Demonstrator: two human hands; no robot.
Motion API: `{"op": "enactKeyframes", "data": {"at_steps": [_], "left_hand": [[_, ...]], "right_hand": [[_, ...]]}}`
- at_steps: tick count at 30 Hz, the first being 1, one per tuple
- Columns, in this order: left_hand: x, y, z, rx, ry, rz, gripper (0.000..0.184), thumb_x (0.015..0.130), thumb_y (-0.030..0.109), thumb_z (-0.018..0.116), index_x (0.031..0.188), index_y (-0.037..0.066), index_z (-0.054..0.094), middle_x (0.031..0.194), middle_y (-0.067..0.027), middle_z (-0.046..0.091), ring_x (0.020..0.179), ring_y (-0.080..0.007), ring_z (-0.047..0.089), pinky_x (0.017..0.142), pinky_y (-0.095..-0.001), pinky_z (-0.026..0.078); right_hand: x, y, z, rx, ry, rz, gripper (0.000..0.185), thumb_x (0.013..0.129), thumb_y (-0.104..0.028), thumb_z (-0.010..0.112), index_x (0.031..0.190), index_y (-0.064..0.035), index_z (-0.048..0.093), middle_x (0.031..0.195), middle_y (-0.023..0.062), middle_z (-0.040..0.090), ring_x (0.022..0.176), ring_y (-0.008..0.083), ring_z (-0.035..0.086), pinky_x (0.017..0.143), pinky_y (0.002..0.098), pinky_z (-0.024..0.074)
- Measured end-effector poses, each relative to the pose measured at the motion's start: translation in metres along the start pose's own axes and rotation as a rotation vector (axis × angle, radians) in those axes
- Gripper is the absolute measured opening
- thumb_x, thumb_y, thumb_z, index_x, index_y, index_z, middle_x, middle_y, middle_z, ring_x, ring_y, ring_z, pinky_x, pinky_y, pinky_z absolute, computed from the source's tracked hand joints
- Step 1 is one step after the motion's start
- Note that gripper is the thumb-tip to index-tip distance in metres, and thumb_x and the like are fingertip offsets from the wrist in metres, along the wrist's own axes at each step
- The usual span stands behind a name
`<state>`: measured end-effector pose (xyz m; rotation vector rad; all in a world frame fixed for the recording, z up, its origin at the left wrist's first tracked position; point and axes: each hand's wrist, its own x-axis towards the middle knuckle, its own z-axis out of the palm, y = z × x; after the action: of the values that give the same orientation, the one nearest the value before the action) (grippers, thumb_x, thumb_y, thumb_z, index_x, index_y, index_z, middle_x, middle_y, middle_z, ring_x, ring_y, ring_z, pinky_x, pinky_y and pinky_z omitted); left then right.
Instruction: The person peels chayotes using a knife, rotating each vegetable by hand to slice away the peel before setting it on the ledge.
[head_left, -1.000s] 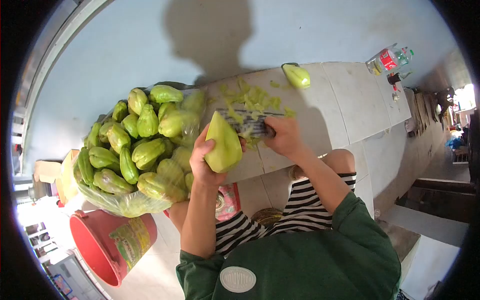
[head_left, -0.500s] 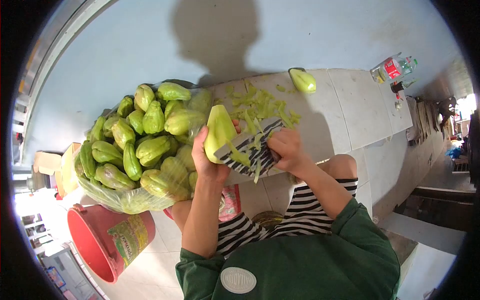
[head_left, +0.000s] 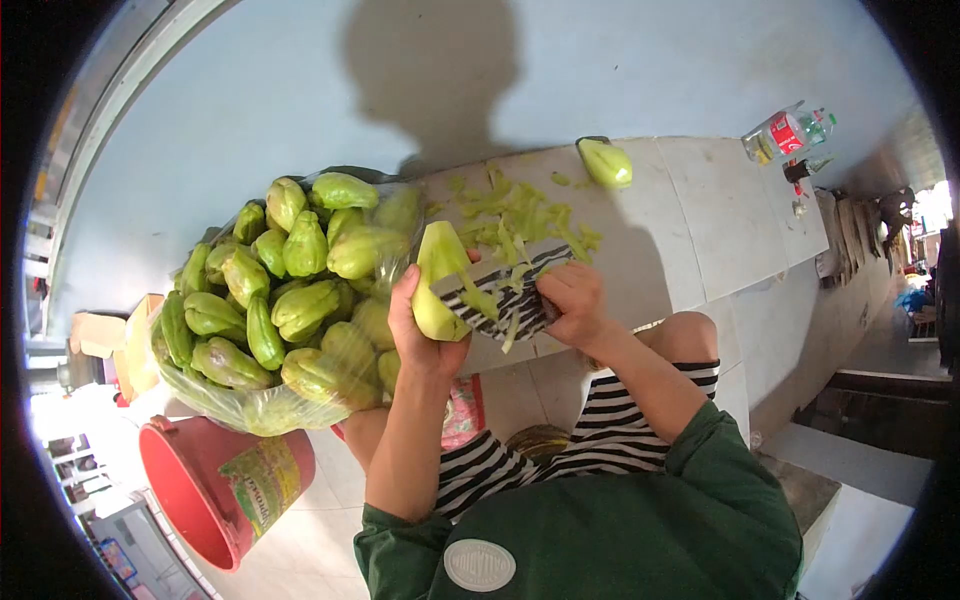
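My left hand (head_left: 425,335) is wrapped round a pale, partly peeled chayote (head_left: 438,262), thumb on its near side. My right hand (head_left: 575,300) is closed at the end of a broad knife (head_left: 510,285); the handle is hidden in my fist. The blade reaches left to the chayote's side, and black-and-white stripes show on it like a reflection of the striped shorts. Strips of green peel (head_left: 483,302) cling to the blade. More peelings (head_left: 530,212) lie scattered on the tiled ledge (head_left: 640,240) beyond my hands. A peeled chayote (head_left: 606,163) lies near the wall.
On the left, a clear plastic bag (head_left: 265,410) bulges with many unpeeled chayotes (head_left: 305,245). A red bucket (head_left: 190,490) is tipped below it, near a cardboard box (head_left: 140,340). A plastic bottle (head_left: 785,135) lies at the ledge's far right, beside a small dark bottle (head_left: 797,171).
The chayote in my left hand has dropped slightly toward me and tilted. The knife stays against its side, with little movement of my right hand.
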<state>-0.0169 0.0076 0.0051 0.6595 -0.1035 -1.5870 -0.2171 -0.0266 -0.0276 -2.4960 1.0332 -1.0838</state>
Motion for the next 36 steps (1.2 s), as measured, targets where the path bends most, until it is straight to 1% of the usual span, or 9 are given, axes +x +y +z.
{"op": "enactKeyframes", "data": {"at_steps": [3,11,15,20,27,29,30,33,36], "left_hand": [[0.003,0.004,-0.01,0.104,-0.042,0.039,0.057,0.091,0.042,0.047,0.124,-0.003,0.053,0.108,-0.0195,0.064,0.099,-0.03,0.062,0.089,-0.0414,0.05],[0.002,0.006,-0.004,0.026,0.017,0.089,0.058,0.089,0.043,0.049,0.125,-0.002,0.053,0.111,-0.0199,0.063,0.1,-0.0299,0.062,0.089,-0.0411,0.05],[0.003,0.006,-0.015,0.035,-0.065,0.012,0.057,0.087,0.041,0.053,0.125,-0.001,0.054,0.112,-0.019,0.063,0.1,-0.0303,0.063,0.088,-0.0421,0.051],[0.0,0.001,-0.009,0.035,-0.031,0.047,0.054,0.086,0.039,0.057,0.123,-0.001,0.055,0.11,-0.0177,0.064,0.098,-0.0303,0.063,0.085,-0.041,0.052],[-0.001,0.002,-0.008,0.078,-0.044,0.006,0.055,0.085,0.039,0.057,0.124,-0.001,0.053,0.108,-0.0174,0.064,0.096,-0.0302,0.063,0.082,-0.0426,0.053],[-0.001,0.0,-0.008,0.145,-0.099,0.043,0.057,0.085,0.04,0.057,0.125,-0.001,0.052,0.107,-0.0174,0.063,0.096,-0.0303,0.062,0.082,-0.0437,0.052],[0.001,0.003,-0.012,0.178,-0.224,0.001,0.058,0.085,0.041,0.057,0.126,-0.001,0.051,0.107,-0.0174,0.061,0.097,-0.0301,0.061,0.082,-0.0442,0.052],[0.003,0.0,-0.01,0.173,-0.236,0.012,0.06,0.086,0.043,0.056,0.127,0.0,0.05,0.111,-0.0186,0.06,0.098,-0.0308,0.06,0.08,-0.0444,0.052],[0.0,0.002,-0.004,0.073,-0.072,0.008,0.057,0.089,0.043,0.054,0.128,0.001,0.05,0.114,-0.0192,0.06,0.098,-0.032,0.06,0.078,-0.0458,0.052]], "right_hand": [[0.004,-0.005,-0.006,0.023,-0.044,-0.108,0.023,0.056,-0.014,0.066,0.069,-0.0083,0.049,0.063,0.0061,0.05,0.056,0.0262,0.052,0.054,0.037,0.0399],[0.002,-0.001,0.002,0.03,-0.06,0.074,0.026,0.056,-0.012,0.069,0.071,-0.0077,0.049,0.062,0.0085,0.049,0.057,0.0303,0.053,0.053,0.0413,0.0403],[0.005,-0.008,-0.007,0.049,-0.115,-0.024,0.028,0.056,-0.013,0.07,0.072,-0.0073,0.048,0.061,0.0089,0.05,0.057,0.0319,0.052,0.053,0.0417,0.0407],[0.004,0.002,0.007,0.003,-0.014,0.154,0.029,0.055,-0.016,0.071,0.069,-0.0076,0.046,0.058,0.009,0.049,0.055,0.0316,0.052,0.05,0.0414,0.039],[0.009,-0.01,-0.009,0.119,-0.081,0.059,0.025,0.059,-0.013,0.072,0.069,-0.0048,0.051,0.061,0.0119,0.048,0.057,0.0344,0.051,0.052,0.0408,0.0381],[0.015,-0.003,-0.002,0.115,-0.086,0.333,0.022,0.063,-0.012,0.071,0.073,-0.0032,0.053,0.061,0.0127,0.05,0.057,0.0351,0.052,0.052,0.0413,0.0397],[0.013,0.001,0.0,0.11,-0.079,0.336,0.022,0.063,-0.012,0.071,0.073,-0.0032,0.053,0.061,0.0127,0.05,0.057,0.0351,0.052,0.052,0.0413,0.0397],[0.014,0.006,0.004,0.077,-0.112,0.425,0.023,0.067,-0.016,0.07,0.071,-0.0022,0.052,0.06,0.0149,0.055,0.058,0.0386,0.056,0.055,0.0437,0.044],[0.012,-0.001,0.004,0.163,-0.056,0.443,0.022,0.068,-0.015,0.068,0.073,0.0,0.053,0.059,0.0162,0.055,0.055,0.0368,0.055,0.053,0.042,0.0435]]}}
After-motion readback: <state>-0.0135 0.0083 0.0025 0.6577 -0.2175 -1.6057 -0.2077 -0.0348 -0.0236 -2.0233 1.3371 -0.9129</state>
